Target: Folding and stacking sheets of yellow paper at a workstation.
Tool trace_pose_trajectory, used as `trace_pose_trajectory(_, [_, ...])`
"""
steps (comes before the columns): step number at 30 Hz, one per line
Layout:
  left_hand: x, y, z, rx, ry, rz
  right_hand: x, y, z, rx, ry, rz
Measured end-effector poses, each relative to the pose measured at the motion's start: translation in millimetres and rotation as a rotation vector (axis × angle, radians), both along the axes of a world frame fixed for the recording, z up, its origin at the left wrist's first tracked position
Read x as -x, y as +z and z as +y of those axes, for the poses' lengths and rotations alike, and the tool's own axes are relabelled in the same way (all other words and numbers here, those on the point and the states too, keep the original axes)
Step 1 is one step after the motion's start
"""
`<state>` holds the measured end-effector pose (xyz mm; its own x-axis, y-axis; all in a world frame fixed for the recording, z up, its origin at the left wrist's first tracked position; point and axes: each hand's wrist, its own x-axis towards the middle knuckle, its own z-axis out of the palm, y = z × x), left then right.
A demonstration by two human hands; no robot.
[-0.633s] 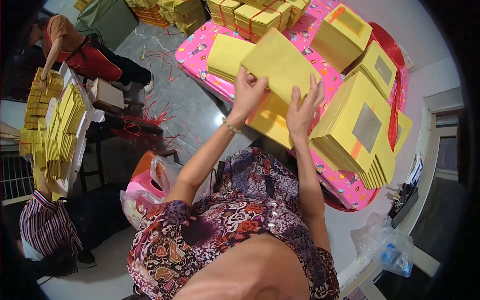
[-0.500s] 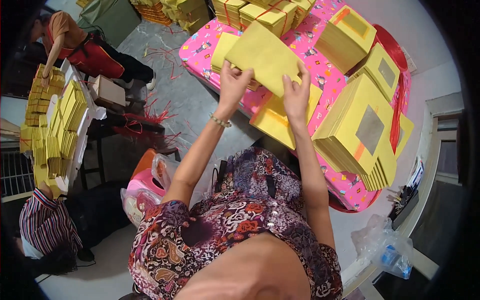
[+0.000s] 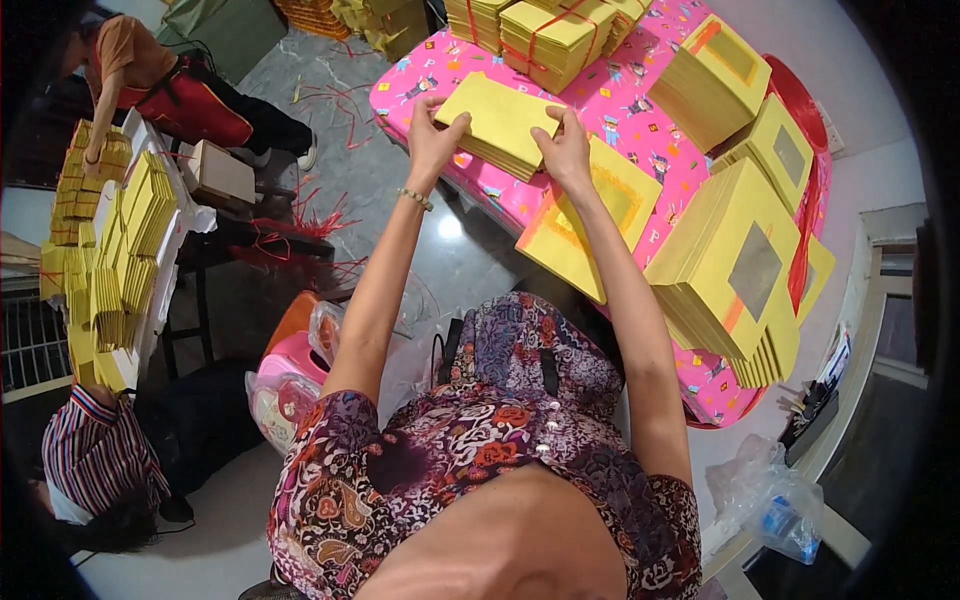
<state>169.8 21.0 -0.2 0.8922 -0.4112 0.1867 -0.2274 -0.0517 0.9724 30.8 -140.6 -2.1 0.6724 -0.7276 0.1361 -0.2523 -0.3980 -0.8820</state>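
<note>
Both of my hands hold a thick stack of plain yellow sheets (image 3: 497, 125) at arm's length over the pink patterned table (image 3: 640, 110). My left hand (image 3: 432, 135) grips its left end and my right hand (image 3: 565, 150) grips its near right corner. The stack rests low on the table's front edge. Just right of my right hand lies a yellow sheet with an orange printed frame (image 3: 590, 215), hanging over the table edge.
Tall fanned piles of yellow sheets with grey squares (image 3: 735, 265) stand on the right, another pile (image 3: 715, 75) behind. Tied yellow bundles (image 3: 555, 35) sit at the back. Two other people (image 3: 100, 470) work at a left table with yellow stacks (image 3: 120, 250). Pink bags (image 3: 290, 370) lie on the floor.
My hands have carried the plain yellow stack away from me and leftward, lowering it onto the table's front edge. The framed sheet underneath is now uncovered.
</note>
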Motion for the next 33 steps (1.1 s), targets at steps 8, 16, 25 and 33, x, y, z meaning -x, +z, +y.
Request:
trace_pose_trajectory(8, [-0.8, -4.1, -3.5, -0.24, 0.009, -0.04, 4.3, -13.3, 1.9, 0.133, -0.007, 0.016])
trace_pose_trajectory(16, [10.3, -0.1, -10.7, -0.386, 0.103, -0.303, 15.5, 4.6, 11.7, 0.345, 0.001, 0.095])
trace_pose_trajectory(25, [16.0, 4.7, -10.6, -0.528, 0.152, -0.701, 113.4, 43.0, 25.6, 0.07, 0.089, -0.011])
trace_pose_trajectory(33, [4.9, -0.9, -6.2, -0.441, -0.014, -0.529, 204.6, 44.4, 64.1, 0.491, 0.284, 0.23])
